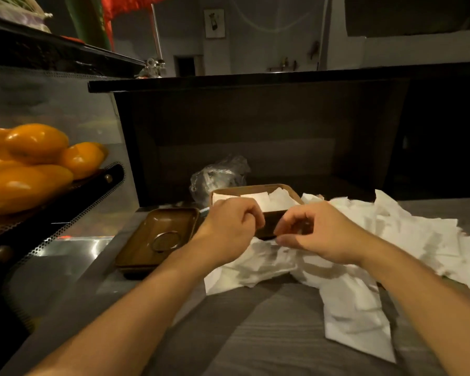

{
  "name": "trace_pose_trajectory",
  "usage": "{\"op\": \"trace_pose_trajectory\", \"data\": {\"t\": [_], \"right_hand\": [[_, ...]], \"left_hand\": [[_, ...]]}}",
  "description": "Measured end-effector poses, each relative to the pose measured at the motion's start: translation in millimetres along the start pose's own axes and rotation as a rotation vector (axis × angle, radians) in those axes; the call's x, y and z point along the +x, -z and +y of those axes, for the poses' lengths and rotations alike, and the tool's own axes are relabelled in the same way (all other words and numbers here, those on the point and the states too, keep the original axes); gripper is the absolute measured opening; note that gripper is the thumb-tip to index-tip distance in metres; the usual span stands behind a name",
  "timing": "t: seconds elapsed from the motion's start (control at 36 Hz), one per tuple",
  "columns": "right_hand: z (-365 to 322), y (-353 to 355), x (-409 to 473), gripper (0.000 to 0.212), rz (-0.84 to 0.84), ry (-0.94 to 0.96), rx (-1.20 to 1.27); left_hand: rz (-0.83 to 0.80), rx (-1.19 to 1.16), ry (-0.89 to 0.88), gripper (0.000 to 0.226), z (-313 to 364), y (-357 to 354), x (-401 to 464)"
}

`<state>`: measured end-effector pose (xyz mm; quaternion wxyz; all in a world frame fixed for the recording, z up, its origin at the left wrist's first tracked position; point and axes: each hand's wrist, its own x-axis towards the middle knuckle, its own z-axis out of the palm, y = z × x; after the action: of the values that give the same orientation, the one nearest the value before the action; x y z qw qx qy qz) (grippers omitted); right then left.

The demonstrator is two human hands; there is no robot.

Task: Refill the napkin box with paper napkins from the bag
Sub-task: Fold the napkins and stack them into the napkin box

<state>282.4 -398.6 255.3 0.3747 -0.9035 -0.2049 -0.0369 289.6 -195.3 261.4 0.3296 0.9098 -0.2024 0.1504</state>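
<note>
Your left hand (229, 226) and right hand (316, 232) met in front of the napkin box (255, 192), close together but not touching, fingers curled on both. The left hand's knuckles covered the box's near-left corner, and whether it gripped the rim or a napkin could not be told. The right hand's thumb and fingers curled toward the dark front wall of the box; whether they held anything could not be told either, as the gap between the hands lay in shadow.

The box stood on a grey wood-grain counter (255, 335), open at the top, with white napkins (272, 199) showing inside toward its right half. Loose paper napkins (391, 234) lay in a heap beneath and to the right of your wrists, reaching the counter's right edge, with some sheets trailing toward you. A crumpled clear plastic bag (217, 175) sat just behind the box, against a dark wall panel (255, 131).

Just left of the box lay a brown rectangular lid (160, 237), upturned, a ring set in its middle. Farther left, a dark perforated shelf (65, 202) held a pile of orange fruit (36, 161). Both forearms crossed the counter, and the right one passed over part of the loose napkins.
</note>
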Motion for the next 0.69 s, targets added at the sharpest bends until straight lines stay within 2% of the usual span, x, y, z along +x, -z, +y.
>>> {"op": "trace_pose_trajectory", "data": {"t": [0.17,0.22,0.36,0.47,0.58,0.69], "right_hand": [[7,-6,-3,0.042,-0.209,-0.02,-0.075],[6,-6,-7,0.049,-0.224,-0.011,-0.082],[4,-22,-9,0.04,-0.041,0.084,-0.175],[-11,-40,-6,0.045,-0.012,0.212,-0.308],[-15,-48,-2,0.018,-0.015,0.298,-0.277],[-8,-46,-2,0.016,-0.014,0.232,-0.243]], "left_hand": [[-0.134,0.096,0.012,0.024,-5,-7,-26],[-0.202,0.103,-0.005,0.024,-11,-6,-33],[-0.245,-0.022,0.047,0.035,-19,-1,-26],[-0.206,-0.25,0.167,0.045,-23,3,-20],[-0.212,-0.454,0.243,0.043,-21,6,-21],[-0.25,-0.286,0.155,0.033,-25,8,-22]]}}
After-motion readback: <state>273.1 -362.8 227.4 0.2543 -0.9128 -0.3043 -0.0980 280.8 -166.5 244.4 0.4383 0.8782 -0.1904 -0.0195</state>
